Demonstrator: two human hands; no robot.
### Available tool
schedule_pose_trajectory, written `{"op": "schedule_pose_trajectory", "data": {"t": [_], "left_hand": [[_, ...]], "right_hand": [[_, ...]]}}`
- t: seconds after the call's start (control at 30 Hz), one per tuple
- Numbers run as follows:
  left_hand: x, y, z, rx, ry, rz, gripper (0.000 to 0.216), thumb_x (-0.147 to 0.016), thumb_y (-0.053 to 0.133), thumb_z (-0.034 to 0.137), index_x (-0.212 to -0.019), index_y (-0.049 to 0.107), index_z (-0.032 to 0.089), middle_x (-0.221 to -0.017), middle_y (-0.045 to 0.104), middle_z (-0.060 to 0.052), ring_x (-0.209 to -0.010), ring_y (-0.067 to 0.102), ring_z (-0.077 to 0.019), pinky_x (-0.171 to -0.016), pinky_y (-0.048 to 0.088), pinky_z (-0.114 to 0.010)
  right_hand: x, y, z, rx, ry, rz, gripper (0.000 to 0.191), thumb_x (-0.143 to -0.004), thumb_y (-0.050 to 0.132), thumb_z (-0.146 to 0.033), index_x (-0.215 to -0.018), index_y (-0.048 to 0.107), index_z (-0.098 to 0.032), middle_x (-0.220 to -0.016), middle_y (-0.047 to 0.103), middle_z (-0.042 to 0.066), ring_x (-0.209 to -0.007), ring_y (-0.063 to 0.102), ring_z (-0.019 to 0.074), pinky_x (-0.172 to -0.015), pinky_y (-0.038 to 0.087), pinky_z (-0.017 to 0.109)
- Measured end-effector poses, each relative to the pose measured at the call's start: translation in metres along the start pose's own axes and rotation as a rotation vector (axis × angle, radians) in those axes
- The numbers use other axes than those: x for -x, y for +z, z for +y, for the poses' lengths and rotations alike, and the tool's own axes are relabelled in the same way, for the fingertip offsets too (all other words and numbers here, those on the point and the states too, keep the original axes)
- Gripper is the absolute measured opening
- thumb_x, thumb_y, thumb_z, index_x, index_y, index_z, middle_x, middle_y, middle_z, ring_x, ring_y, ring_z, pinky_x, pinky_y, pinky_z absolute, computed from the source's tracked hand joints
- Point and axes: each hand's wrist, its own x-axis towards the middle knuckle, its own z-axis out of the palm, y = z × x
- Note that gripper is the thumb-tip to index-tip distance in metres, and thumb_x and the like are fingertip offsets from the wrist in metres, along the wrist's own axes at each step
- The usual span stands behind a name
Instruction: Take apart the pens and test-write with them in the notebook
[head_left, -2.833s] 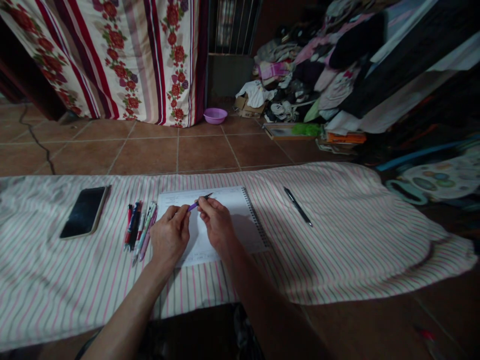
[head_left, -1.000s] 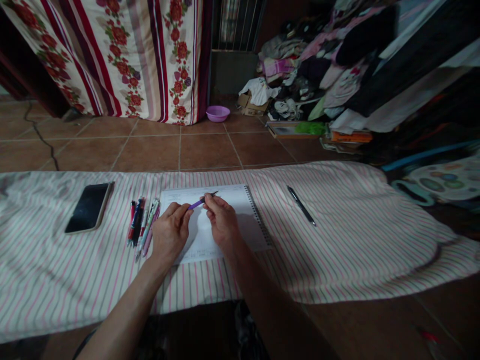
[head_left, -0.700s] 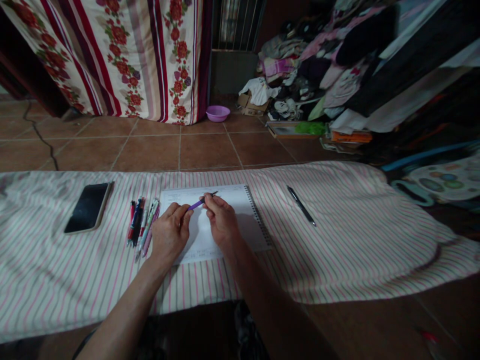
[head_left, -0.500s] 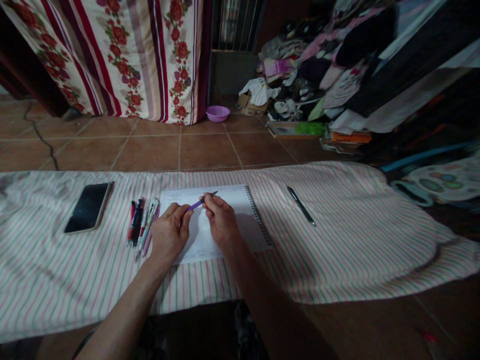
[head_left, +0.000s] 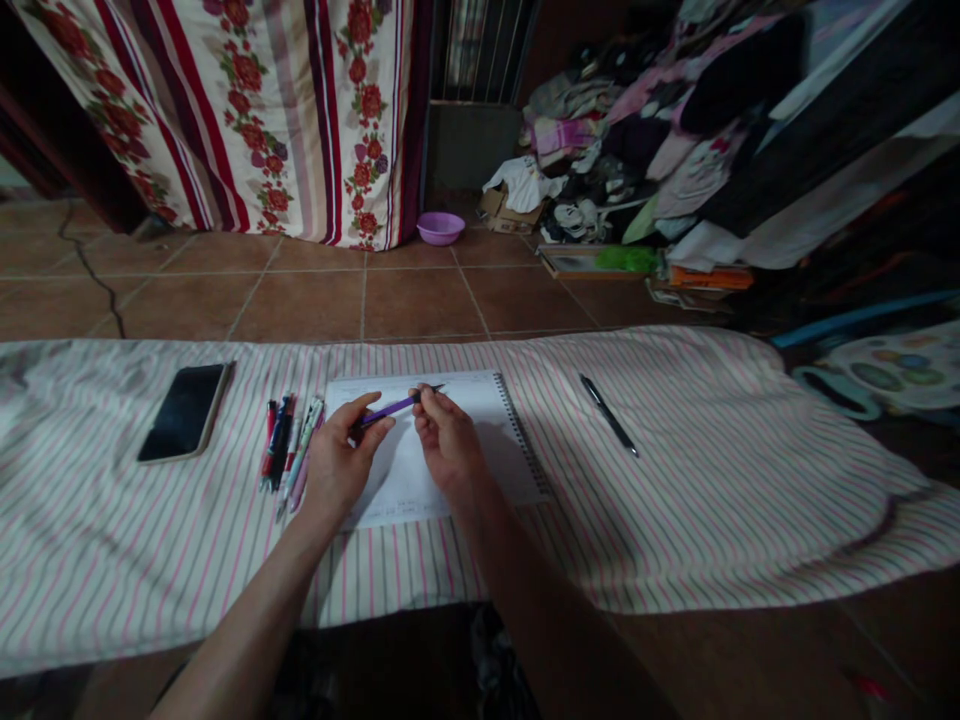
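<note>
Over the notebook page, a slim purple pen [head_left: 391, 408] with a dark tip is held at a slant. My right hand [head_left: 448, 435] pinches it close to the tip, which points up and right. Around the rear end is my left hand [head_left: 349, 450], its thumb and index finger spread apart with the pen's end between them. Whether its other fingers touch the pen is hidden. Beneath both hands lies the spiral notebook [head_left: 487, 470], a white page with faint writing along its top and bottom edges.
Several pens [head_left: 289, 450] lie bunched left of the notebook, with a phone [head_left: 185, 412] farther left. One black pen [head_left: 609, 415] rests to the right. A striped cloth [head_left: 712, 480] covers the surface. Beyond are a purple basin [head_left: 441, 228] and piled clothes [head_left: 600, 150].
My left thumb and index finger have spread apart from their closed grip, and more of the purple barrel shows. My right hand keeps its pinch near the tip. The view has shifted slightly.
</note>
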Motion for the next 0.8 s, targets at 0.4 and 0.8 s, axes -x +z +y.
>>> {"op": "schedule_pose_trajectory", "data": {"t": [0.4,0.8], "left_hand": [[0.0024,-0.0001,0.0011,0.28,-0.112,-0.041,0.034,-0.076,0.059,0.035,-0.104,0.061,0.015,-0.075,0.067,-0.003,-0.061,0.062,-0.0126,-0.059,0.051,-0.025],[0.0043,-0.0031,0.0005,0.04,-0.053,-0.002,0.031,-0.083,0.048,0.039,-0.101,0.06,0.016,-0.071,0.07,-0.002,-0.05,0.061,-0.012,-0.054,0.05,-0.025]], "right_hand": [[-0.0105,-0.0075,-0.0043,-0.062,0.061,0.044,0.006,-0.069,0.066,-0.018,-0.065,0.062,-0.017,-0.067,0.063,-0.002,-0.052,0.051,0.003,-0.043,0.041,0.009],[-0.0063,-0.0021,-0.0017,-0.049,0.017,0.062,0.008,-0.063,0.07,-0.016,-0.06,0.062,-0.017,-0.066,0.063,-0.002,-0.051,0.05,0.0042,-0.043,0.042,0.012]]}}
